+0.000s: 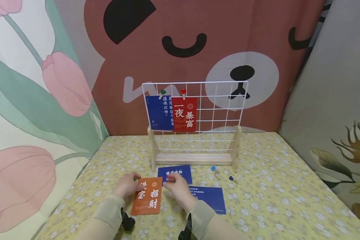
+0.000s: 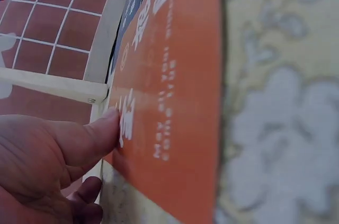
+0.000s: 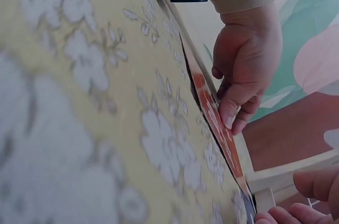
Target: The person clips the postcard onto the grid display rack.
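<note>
An orange card [image 1: 151,200] with white lettering lies near the table's front. My left hand [image 1: 127,185] pinches its left edge, the thumb on the printed face, as the left wrist view also shows. Just beyond the card's right edge is my right hand [image 1: 180,191], fingers loosely bent and holding nothing; whether a fingertip touches the card I cannot tell. Behind the hands lies a blue card [image 1: 184,168], partly covered. Another blue card [image 1: 213,200] sits under and right of my right forearm.
A white wire grid [image 1: 208,110] stands on a wooden base [image 1: 195,159] at the back. On it hang a blue card [image 1: 157,115] under a green clip [image 1: 163,92] and a red card [image 1: 184,115] under a red heart clip [image 1: 183,92]. Blue clips [image 1: 213,168] lie right of centre.
</note>
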The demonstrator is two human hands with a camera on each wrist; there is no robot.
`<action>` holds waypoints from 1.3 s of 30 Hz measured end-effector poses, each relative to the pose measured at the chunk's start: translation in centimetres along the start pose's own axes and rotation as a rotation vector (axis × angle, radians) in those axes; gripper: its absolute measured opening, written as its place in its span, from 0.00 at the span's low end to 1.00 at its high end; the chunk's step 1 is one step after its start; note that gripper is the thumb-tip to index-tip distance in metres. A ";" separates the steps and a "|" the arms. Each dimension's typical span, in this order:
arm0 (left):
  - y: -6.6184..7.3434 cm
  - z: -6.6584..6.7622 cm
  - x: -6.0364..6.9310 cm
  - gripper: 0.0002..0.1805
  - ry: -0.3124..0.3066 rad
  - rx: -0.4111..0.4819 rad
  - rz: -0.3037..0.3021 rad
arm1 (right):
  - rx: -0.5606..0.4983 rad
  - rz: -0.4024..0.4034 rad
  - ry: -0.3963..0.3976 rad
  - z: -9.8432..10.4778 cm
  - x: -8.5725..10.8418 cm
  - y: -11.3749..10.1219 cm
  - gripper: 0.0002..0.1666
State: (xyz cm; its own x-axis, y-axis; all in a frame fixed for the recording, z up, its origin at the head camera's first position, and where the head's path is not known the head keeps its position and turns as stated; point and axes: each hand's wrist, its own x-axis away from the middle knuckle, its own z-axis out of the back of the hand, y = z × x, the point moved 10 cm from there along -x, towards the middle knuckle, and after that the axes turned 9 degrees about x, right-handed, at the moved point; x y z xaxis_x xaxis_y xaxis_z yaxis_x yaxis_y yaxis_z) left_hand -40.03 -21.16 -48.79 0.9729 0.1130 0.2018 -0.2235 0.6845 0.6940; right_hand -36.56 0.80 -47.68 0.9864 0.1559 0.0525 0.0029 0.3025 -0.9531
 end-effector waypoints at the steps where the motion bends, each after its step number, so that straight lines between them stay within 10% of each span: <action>1: 0.1 0.0 -0.1 0.27 -0.007 -0.010 0.002 | -0.005 -0.002 0.003 0.2 0.0 0.1 0.27; 6: 1.0 -0.3 0.0 0.23 -0.036 0.007 -0.022 | -0.004 -0.005 0.032 1.2 0.1 0.3 0.27; 16: 1.8 -0.5 0.5 0.14 -0.152 0.419 -0.074 | 0.000 -0.007 0.042 3.0 0.4 0.3 0.25; 27: 5.1 -2.9 0.7 0.11 -0.216 0.655 -0.090 | 0.060 -0.015 0.108 7.0 0.3 1.1 0.25; 39: 9.4 -6.6 1.7 0.15 -0.245 0.685 -0.167 | 0.362 0.008 0.314 16.4 0.4 1.7 0.15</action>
State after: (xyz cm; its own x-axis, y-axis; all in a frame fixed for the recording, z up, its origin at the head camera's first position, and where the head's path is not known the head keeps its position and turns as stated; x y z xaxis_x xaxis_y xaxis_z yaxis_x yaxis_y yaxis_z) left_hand -40.10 -9.75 -46.52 0.9739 -0.1716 0.1489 -0.1391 0.0677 0.9880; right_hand -38.87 16.78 -44.44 0.9883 -0.1150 -0.1005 -0.0078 0.6193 -0.7851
